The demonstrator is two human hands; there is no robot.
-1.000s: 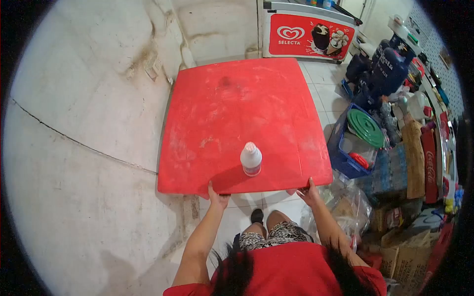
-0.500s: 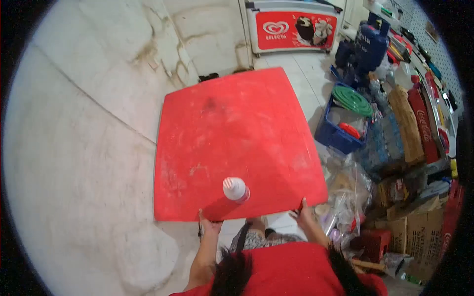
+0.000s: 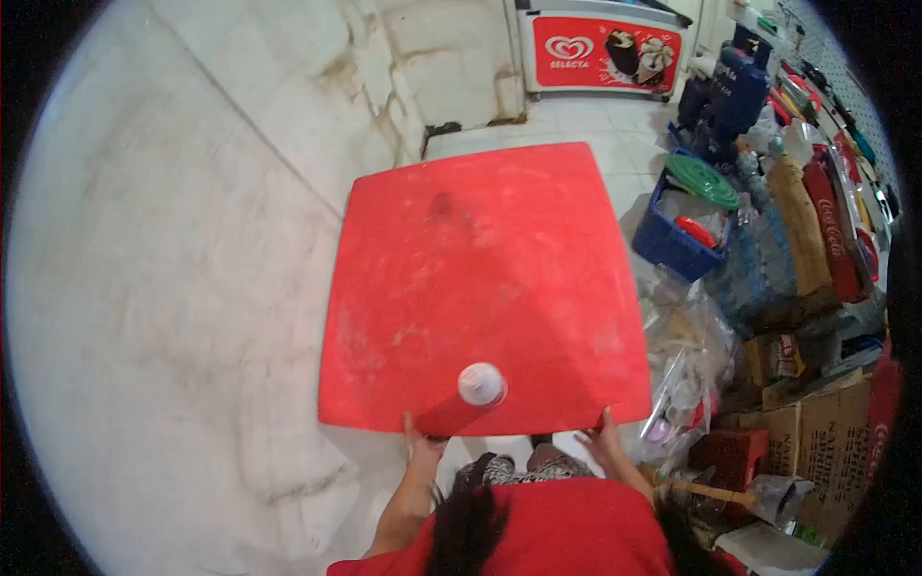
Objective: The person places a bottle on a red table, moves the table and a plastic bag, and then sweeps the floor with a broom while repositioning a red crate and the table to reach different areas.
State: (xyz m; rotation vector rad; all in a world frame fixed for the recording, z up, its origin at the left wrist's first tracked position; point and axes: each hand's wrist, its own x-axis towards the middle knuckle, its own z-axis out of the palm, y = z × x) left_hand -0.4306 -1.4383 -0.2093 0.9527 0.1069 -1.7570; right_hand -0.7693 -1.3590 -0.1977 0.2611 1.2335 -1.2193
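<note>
A square red tabletop with scuffs and a dark smudge fills the middle of the view. On it, close to the near edge, stands a white bottle, seen from above. My left hand grips the near edge left of the bottle, thumb on top and fingers hidden beneath. Toward the near right corner, my right hand holds the same edge, its thumb on top and its other fingers partly below.
A stained pale wall runs along the left. A Selecta freezer stands at the back. On the right are blue gas cylinders, a blue crate with a green lid, plastic bags and cardboard boxes.
The tabletop, bottle and both hands appear slightly farther right and lower. The surroundings have shifted in view too, and the bottle is now seen more directly from above.
</note>
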